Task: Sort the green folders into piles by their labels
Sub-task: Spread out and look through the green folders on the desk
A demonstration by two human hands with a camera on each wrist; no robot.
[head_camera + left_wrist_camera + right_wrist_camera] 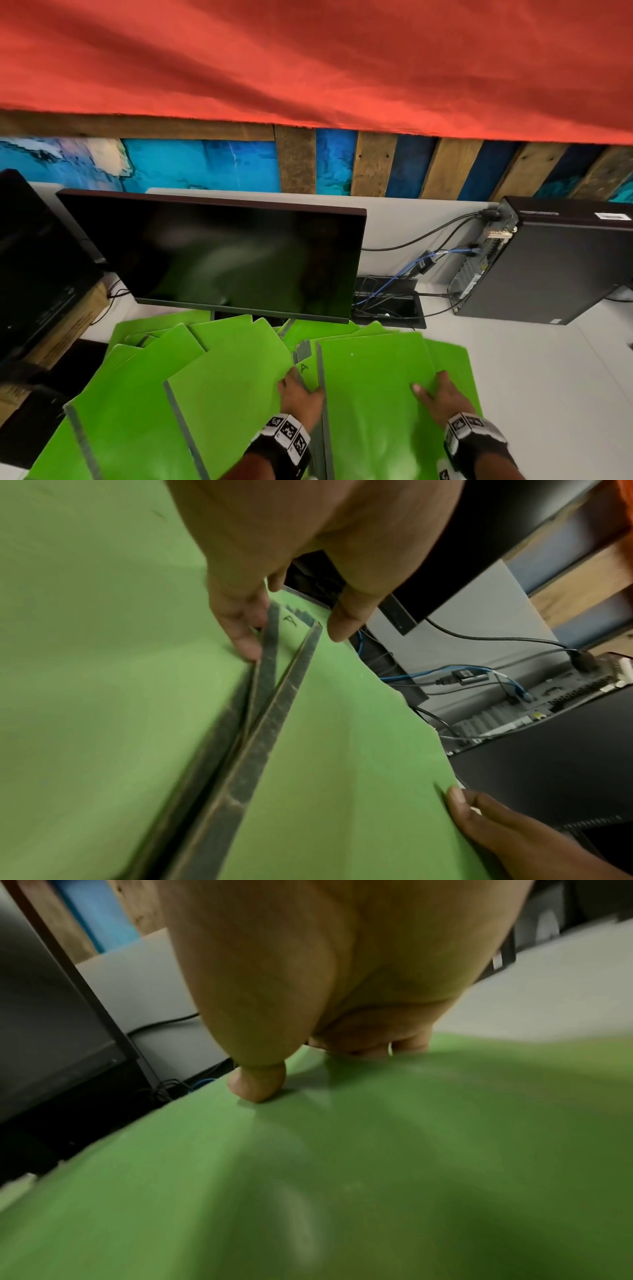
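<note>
One letter is readable here: a handwritten "A" (290, 620) in dark ink, sitting on the green surface in the narrow wedge between two grey folder spines, right by a strip of grey tape. The head view catches the same mark just past the left fingertips. The computer tower (555, 263) at the far right carries a white sticker and a line of lettering on its top edge, both too small to read. Black-and-white square markers ring both wristbands.

The left hand (299, 394) sits at the gap between the two front folders. Its fingers (240, 631) curl down onto the left green folder (226, 394) beside that folder's grey spine, while the thumb reaches toward the far corner of the right green folder (373, 404). The wrist view shows the fingertips pressing at the spine edge; whether they truly grip it I cannot tell.

Over to the right hand (442, 397), which has hold of the right green folder at its outer long edge: thumb flat on the top face, the other fingers curled over the edge and tucked out of sight beneath. The right wrist view confirms the thumb tip pressed into the green cover.

Both folders lie at the near edge of the white desk (548, 377), on top of a loose spread of more green folders (161, 342) fanned out beneath the dark monitor (219, 253). A second black screen stands at the left, and cables run from the tower into a desk opening.
</note>
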